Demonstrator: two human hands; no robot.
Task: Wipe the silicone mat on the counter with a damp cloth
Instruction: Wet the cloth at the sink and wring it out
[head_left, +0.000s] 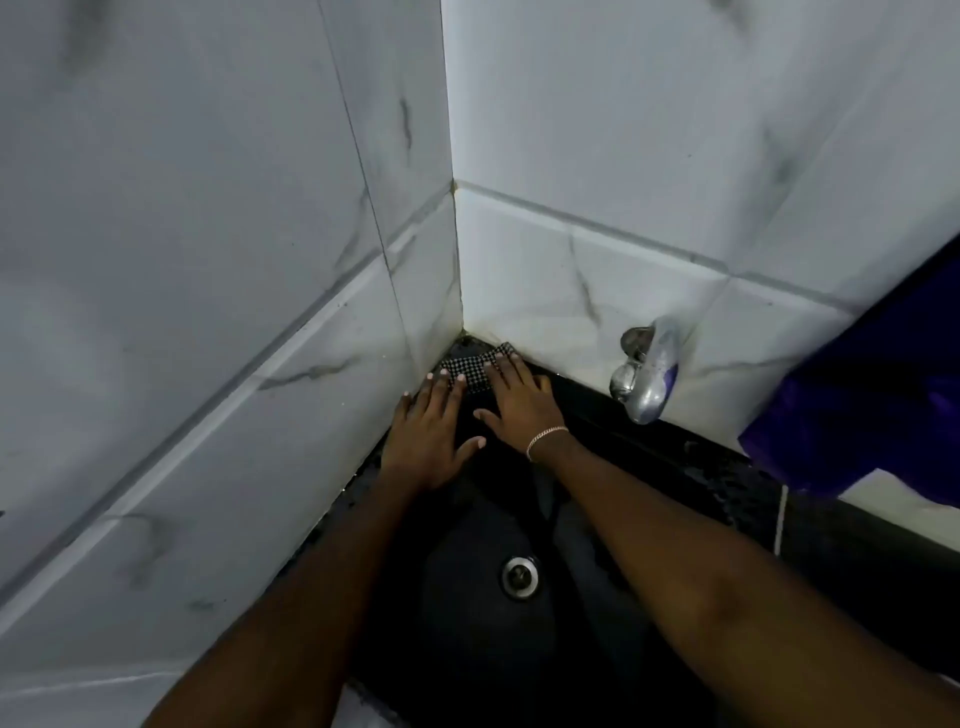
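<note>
A black-and-white checked cloth (470, 370) lies in the far corner of a black sink rim, where two tiled walls meet. My left hand (428, 436) lies flat with spread fingers, its fingertips on the cloth's left part. My right hand (519, 397), with a thin bracelet at the wrist, also presses flat on the cloth's right part. Neither hand grips anything. No silicone mat is visible in this view.
A black sink basin (467, 597) with a metal drain (519, 576) sits below my arms. A chrome tap (644, 376) juts from the right wall. White marbled tiles (208, 312) close in left and back. A purple-blue object (872, 395) stands at the right edge.
</note>
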